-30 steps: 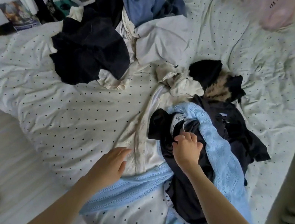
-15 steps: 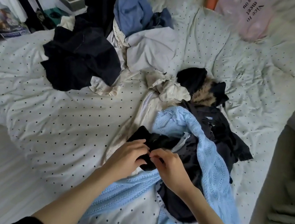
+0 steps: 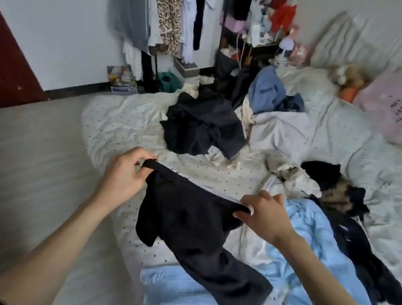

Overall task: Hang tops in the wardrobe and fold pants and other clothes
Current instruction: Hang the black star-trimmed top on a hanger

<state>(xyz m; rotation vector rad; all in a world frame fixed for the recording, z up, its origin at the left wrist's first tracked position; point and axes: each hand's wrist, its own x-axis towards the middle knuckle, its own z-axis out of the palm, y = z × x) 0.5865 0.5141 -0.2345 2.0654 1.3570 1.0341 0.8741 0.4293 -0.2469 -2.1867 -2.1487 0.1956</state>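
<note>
Black pants (image 3: 197, 231) are held up by the waistband over the bed (image 3: 119, 122), left hand (image 3: 124, 176) and right hand (image 3: 262, 216) each pinching one end.

Legs trail onto a blue knit (image 3: 311, 250) below. Much seems left: a dark heap (image 3: 199, 125) and other loose clothes lie unfolded, while the clothes rack (image 3: 166, 5) already carries hung garments.

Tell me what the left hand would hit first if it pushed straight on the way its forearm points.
Probably the crumpled black garment up the polka-dot bed; the left hand aims toward it, though depth is unclear.
</note>
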